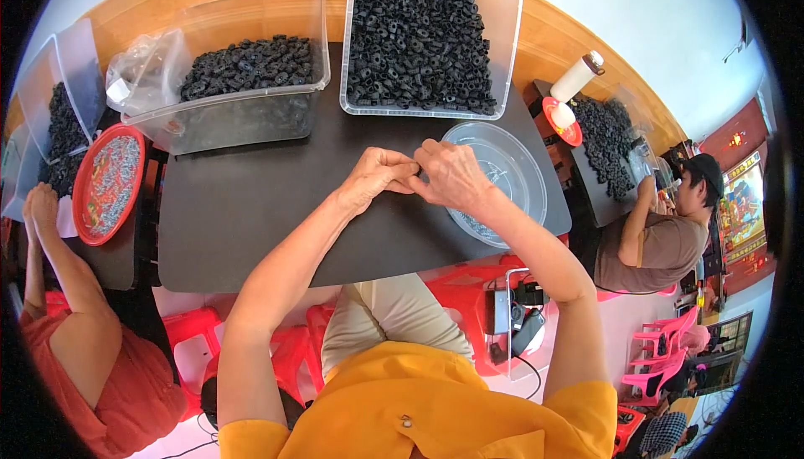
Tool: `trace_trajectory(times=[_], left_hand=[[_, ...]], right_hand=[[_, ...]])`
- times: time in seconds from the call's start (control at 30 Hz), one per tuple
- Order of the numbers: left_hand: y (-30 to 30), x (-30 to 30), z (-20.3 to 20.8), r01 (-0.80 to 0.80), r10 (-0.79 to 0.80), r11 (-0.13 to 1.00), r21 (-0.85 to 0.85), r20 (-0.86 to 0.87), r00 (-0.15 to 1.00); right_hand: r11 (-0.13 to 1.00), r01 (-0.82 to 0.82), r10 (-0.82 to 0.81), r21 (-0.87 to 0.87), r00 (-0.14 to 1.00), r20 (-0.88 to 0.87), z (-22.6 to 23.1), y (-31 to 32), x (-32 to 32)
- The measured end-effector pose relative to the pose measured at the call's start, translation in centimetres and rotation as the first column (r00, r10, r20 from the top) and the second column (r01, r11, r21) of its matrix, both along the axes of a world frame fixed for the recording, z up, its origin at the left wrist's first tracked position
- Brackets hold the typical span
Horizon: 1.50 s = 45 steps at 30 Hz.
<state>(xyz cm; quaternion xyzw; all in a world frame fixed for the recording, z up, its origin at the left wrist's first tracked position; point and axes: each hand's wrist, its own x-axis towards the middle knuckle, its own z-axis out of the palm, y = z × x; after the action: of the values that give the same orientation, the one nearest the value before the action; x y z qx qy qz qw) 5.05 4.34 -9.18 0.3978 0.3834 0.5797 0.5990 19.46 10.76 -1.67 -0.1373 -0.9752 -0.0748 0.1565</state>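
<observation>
Both my hands meet over the dark tabletop (251,216), fingertips together. My left hand (375,176) is pinched closed, its thumb and fingers pressed against a small dark piece mostly hidden between the hands. My right hand (450,172) is closed around the same spot, fingers bent down, so I cannot make out what kind of piece it is. Beneath my right wrist stands a round clear plastic tub (536,183) with small metal bits in its bottom. Beyond my hands, a large clear bin (509,57) is filled with small black plastic parts (419,44).
Another clear bin (251,120) of black parts stands at the back left, a plastic bag (151,69) at its end. A red tray (82,199) of metal pieces lies left, beside a co-worker's hands (42,208). At right, another person (666,237) sits near a white bottle (576,78).
</observation>
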Motion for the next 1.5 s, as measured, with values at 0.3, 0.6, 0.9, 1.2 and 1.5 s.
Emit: trace_trajectory(times=[0.3, 0.6, 0.9, 1.2, 1.5], left_hand=[[0.0, -0.4, 0.3, -0.007, 0.006, 1.000, 0.006, 0.099, 0.995], [0.4, -0.6, 0.1, 0.056, -0.053, 0.998, -0.024, 0.098, 0.994], [0.4, -0.4, 0.3, 0.053, -0.052, 0.999, -0.005, 0.028, 0.998], [0.1, -0.4, 0.5, 0.048, -0.046, 0.999, 0.018, -0.080, 0.996], [0.1, -0.1, 0.7, 0.050, -0.047, 0.998, 0.026, -0.112, 0.993]], right_hand=[[0.980, 0.037, -0.022, -0.195, 0.997, 0.078, 6.9, 1.3, -5.8], [0.986, 0.165, -0.155, -0.015, 0.882, -0.445, 12.8, 0.2, -14.0], [0.863, 0.489, -0.479, -0.129, 0.872, 0.097, 6.5, 6.6, 2.8], [0.787, 0.583, -0.577, -0.203, 0.811, 0.092, -1.2, 8.8, 12.1], [0.834, 0.443, -0.455, -0.328, 0.890, 0.043, -2.8, 9.1, 13.5]])
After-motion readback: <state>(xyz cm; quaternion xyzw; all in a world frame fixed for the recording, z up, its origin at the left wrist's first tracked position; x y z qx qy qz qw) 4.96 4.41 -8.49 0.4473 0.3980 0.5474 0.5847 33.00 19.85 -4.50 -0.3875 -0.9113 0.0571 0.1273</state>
